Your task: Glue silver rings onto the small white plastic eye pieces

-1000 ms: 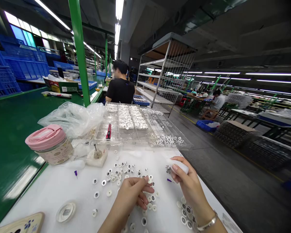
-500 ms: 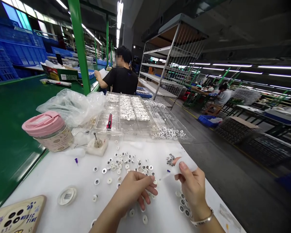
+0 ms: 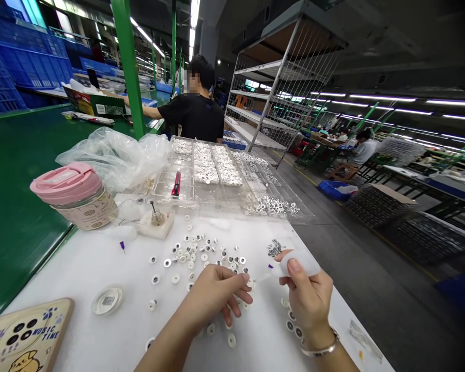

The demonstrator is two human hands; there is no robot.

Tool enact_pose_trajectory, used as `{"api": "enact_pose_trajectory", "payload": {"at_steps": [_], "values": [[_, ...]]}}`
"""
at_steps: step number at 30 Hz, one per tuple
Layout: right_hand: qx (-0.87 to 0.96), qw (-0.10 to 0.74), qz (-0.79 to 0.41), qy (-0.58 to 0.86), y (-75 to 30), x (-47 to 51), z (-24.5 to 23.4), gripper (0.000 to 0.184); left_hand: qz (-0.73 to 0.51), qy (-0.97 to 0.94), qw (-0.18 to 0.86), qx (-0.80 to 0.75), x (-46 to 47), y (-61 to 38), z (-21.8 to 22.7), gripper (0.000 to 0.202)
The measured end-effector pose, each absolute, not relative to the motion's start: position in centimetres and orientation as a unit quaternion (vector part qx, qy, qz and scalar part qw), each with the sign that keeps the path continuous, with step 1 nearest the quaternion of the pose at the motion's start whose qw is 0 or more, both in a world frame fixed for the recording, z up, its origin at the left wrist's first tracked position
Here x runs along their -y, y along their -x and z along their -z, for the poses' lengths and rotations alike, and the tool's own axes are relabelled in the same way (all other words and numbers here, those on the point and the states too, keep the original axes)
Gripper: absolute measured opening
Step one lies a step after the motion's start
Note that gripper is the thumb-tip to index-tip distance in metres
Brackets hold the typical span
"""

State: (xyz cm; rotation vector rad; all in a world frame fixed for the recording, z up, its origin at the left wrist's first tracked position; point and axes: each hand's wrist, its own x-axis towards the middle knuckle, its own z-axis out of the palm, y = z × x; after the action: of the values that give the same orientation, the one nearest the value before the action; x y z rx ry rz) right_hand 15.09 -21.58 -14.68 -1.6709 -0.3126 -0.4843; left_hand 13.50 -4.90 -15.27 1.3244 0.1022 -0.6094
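My left hand [image 3: 215, 294] rests on the white work surface [image 3: 81, 268] with thumb and fingertips pinched on a small white round part [image 3: 250, 283]. My right hand [image 3: 308, 298] is closed round a small white squeeze bottle [image 3: 300, 262], whose thin nozzle with a purple tip [image 3: 270, 267] points left at the pinched part. Several small white ring-shaped parts [image 3: 196, 253] lie scattered ahead of and under both hands. A little pile of dark metal pieces [image 3: 274, 248] lies just beyond the bottle.
Clear compartment trays [image 3: 217, 175] filled with parts sit ahead, a red cutter [image 3: 175, 184] lying on them. At left stand a pink-lidded jar [image 3: 75, 195], a crumpled plastic bag [image 3: 112, 157], a tape roll [image 3: 107, 300] and a phone [image 3: 25, 338]. A person in black [image 3: 196, 111] works beyond.
The view has tilted down a little. My right hand turned the bottle so its nozzle points at my left hand's fingertips, and the two hands drew closer together.
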Motion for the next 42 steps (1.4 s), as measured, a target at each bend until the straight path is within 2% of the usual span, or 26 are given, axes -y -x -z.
{"api": "enact_pose_trajectory", "payload": {"at_steps": [9, 24, 30, 42], "values": [[0.144, 0.61, 0.181, 0.758, -15.0, 21.6, 15.1, 0.019, 0.271, -0.613, 0.741, -0.05, 4.9, -13.5, 15.3, 0.04], [0.102, 0.623, 0.241, 0.737, -14.7, 20.4, 15.0, 0.027, 0.273, -0.645, 0.712, -0.047, 5.0, -13.3, 15.1, 0.041], [0.162, 0.588, 0.243, 0.755, -14.9, 21.1, 15.6, 0.025, 0.278, -0.66, 0.696, -0.05, 4.9, -13.2, 14.5, 0.04], [0.129, 0.611, 0.248, 0.74, -14.8, 20.8, 15.0, 0.029, 0.278, -0.648, 0.707, -0.051, 4.9, -13.1, 14.7, 0.041]]}}
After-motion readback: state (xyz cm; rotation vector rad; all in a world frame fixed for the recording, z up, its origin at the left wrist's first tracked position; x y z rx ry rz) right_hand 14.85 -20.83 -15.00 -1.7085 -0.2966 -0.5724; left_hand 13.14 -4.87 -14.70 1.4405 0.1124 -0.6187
